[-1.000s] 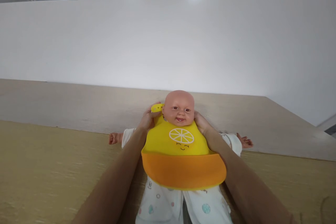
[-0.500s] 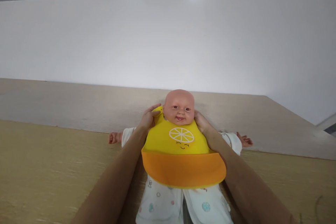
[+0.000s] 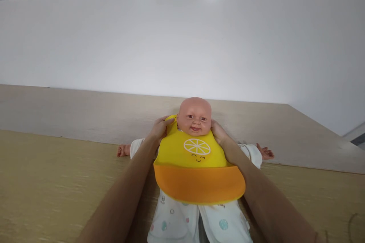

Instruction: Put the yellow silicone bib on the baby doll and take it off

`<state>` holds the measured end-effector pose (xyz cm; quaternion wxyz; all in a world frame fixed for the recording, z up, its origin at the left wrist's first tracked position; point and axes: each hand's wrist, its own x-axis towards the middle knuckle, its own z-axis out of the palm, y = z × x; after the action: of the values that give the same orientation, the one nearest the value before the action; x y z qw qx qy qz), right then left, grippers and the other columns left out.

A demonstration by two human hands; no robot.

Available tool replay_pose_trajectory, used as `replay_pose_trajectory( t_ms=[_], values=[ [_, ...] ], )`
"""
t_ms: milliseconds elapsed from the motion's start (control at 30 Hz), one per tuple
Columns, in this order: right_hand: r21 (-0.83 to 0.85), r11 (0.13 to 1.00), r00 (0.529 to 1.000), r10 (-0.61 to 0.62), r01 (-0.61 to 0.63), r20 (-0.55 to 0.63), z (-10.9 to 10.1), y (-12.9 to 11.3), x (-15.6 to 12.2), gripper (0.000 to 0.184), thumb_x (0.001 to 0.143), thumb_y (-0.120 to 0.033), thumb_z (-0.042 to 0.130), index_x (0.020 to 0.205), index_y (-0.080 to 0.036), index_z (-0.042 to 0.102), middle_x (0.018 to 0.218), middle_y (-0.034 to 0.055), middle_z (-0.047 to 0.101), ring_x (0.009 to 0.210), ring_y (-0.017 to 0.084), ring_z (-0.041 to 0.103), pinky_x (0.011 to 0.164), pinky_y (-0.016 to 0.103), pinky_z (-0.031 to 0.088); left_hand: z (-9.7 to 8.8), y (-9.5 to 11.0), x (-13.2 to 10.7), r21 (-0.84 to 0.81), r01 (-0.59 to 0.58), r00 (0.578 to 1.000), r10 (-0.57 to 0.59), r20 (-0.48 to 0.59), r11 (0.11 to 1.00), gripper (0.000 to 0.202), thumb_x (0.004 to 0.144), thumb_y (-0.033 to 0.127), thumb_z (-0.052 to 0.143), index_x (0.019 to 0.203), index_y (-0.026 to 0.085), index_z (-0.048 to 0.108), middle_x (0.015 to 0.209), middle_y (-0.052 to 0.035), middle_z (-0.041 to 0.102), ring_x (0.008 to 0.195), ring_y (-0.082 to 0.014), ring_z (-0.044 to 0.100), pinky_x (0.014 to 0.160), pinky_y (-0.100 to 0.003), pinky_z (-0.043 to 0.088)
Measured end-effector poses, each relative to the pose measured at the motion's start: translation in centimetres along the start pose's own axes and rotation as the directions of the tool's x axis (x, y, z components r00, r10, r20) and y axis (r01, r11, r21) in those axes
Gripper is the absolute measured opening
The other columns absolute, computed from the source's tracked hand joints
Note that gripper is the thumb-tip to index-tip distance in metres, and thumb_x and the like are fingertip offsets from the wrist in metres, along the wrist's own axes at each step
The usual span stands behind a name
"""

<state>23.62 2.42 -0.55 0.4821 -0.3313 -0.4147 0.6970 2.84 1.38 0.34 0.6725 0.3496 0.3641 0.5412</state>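
Observation:
A baby doll point(image 3: 195, 115) in a white patterned suit lies on its back on the wooden table point(image 3: 51, 182), arms spread. A yellow silicone bib point(image 3: 196, 167) with an orange catch pocket and a lemon face covers its chest. My left hand point(image 3: 158, 130) is closed on the bib's neck strap at the doll's neck, on the left in view. My right hand point(image 3: 218, 132) reaches behind the other side of the neck; its fingers are mostly hidden by the head and it seems to grip the other strap end.
A white partition wall point(image 3: 182, 45) rises behind the table's far edge. The table's lighter far part point(image 3: 71, 110) runs along the wall. The table's right edge point(image 3: 319, 121) slants away at the far right.
The yellow strap end that stuck up by the doll's ear has been drawn down behind the neck. My left hand shifted slightly with it. The doll and bib stay put.

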Motion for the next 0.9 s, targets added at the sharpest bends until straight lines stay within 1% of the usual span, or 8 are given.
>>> replay_pose_trajectory(
  t_ms=[67, 167, 300, 433, 533, 633, 767, 900],
  values=[
    [0.01, 1.0, 1.0, 0.003, -0.003, 0.001, 0.1, 0.0, -0.1, 0.036, 0.065, -0.02, 0.057, 0.101, -0.019, 0.064, 0.083, 0.0052, 0.073, 0.08, 0.024, 0.067, 0.077, 0.038, 0.052, -0.1, 0.3, -0.2, 0.025, 0.011, 1.0, -0.011, 0.005, 1.0, 0.032, 0.06, 0.015, 0.07, 0.092, 0.014, 0.067, 0.063, -0.0032, 0.068, 0.062, -0.0194, 0.065, 0.058, -0.028, 0.05],
    [0.007, 1.0, 1.0, -0.005, 0.005, 0.003, 0.1, 0.1, -0.1, 0.034, 0.067, -0.023, 0.057, 0.1, -0.018, 0.064, 0.081, 0.0056, 0.073, 0.08, 0.024, 0.067, 0.077, 0.037, 0.052, -0.2, 0.8, -0.6, 0.043, 0.025, 0.998, -0.027, 0.049, 0.999, 0.033, 0.06, 0.014, 0.07, 0.093, 0.013, 0.067, 0.066, -0.0051, 0.069, 0.061, -0.0196, 0.065, 0.059, -0.029, 0.051],
    [-0.006, 1.0, 1.0, -0.022, 0.022, -0.001, -0.1, 0.3, 0.0, 0.032, 0.069, -0.026, 0.057, 0.099, -0.018, 0.064, 0.079, 0.005, 0.073, 0.079, 0.024, 0.067, 0.076, 0.037, 0.053, -0.3, 1.2, -0.9, 0.071, 0.056, 0.996, -0.061, 0.071, 0.996, 0.026, 0.063, 0.015, 0.07, 0.089, 0.011, 0.067, 0.067, -0.0071, 0.069, 0.059, -0.0191, 0.065, 0.058, -0.028, 0.05],
    [-0.008, 0.999, 0.999, -0.052, 0.052, -0.015, -0.3, 0.4, 0.1, 0.03, 0.07, -0.026, 0.056, 0.099, -0.02, 0.065, 0.08, 0.0038, 0.073, 0.079, 0.023, 0.067, 0.077, 0.036, 0.053, -0.3, 1.4, -0.8, 0.142, 0.109, 0.992, -0.118, 0.052, 0.984, 0.015, 0.065, 0.017, 0.069, 0.077, 0.008, 0.066, 0.065, -0.0099, 0.069, 0.054, -0.0189, 0.064, 0.053, -0.028, 0.049],
    [0.004, 0.998, 0.997, -0.065, 0.065, -0.042, -0.4, 0.4, 0.1, 0.03, 0.07, -0.025, 0.056, 0.098, -0.019, 0.065, 0.081, 0.0039, 0.073, 0.08, 0.023, 0.067, 0.077, 0.036, 0.052, -0.2, 1.5, -0.8, 0.169, 0.129, 0.991, -0.135, 0.022, 0.977, 0.011, 0.064, 0.016, 0.07, 0.07, 0.009, 0.065, 0.06, -0.0093, 0.067, 0.05, -0.0178, 0.062, 0.05, -0.027, 0.048],
    [0.01, 0.998, 0.997, -0.06, 0.061, -0.043, -0.3, 0.4, 0.1, 0.029, 0.07, -0.024, 0.056, 0.097, -0.019, 0.065, 0.081, 0.004, 0.073, 0.08, 0.022, 0.067, 0.078, 0.036, 0.052, -0.3, 1.5, -0.8, 0.188, 0.129, 0.991, -0.134, 0.014, 0.974, 0.01, 0.064, 0.016, 0.071, 0.069, 0.009, 0.065, 0.059, -0.0088, 0.068, 0.048, -0.0165, 0.061, 0.049, -0.026, 0.047],
    [-0.004, 0.998, 0.998, -0.064, 0.064, -0.024, -0.1, 0.3, -0.1, 0.028, 0.071, -0.025, 0.055, 0.097, -0.019, 0.065, 0.081, 0.0041, 0.073, 0.08, 0.022, 0.067, 0.079, 0.036, 0.052, -0.5, 1.5, -0.9, 0.216, 0.138, 0.989, -0.146, 0.024, 0.967, 0.013, 0.064, 0.017, 0.072, 0.071, 0.009, 0.065, 0.062, -0.0092, 0.069, 0.049, -0.0165, 0.062, 0.048, -0.025, 0.047],
    [-0.017, 0.997, 0.996, -0.078, 0.078, -0.033, 0.0, 0.4, -0.2, 0.029, 0.073, -0.026, 0.053, 0.098, -0.018, 0.064, 0.08, 0.0044, 0.073, 0.081, 0.023, 0.067, 0.079, 0.038, 0.052, -0.6, 1.5, -0.7, 0.243, 0.165, 0.985, -0.171, 0.006, 0.956, 0.008, 0.066, 0.015, 0.069, 0.07, 0.009, 0.065, 0.062, -0.0091, 0.069, 0.05, -0.0161, 0.061, 0.049, -0.025, 0.047]
  ],
)
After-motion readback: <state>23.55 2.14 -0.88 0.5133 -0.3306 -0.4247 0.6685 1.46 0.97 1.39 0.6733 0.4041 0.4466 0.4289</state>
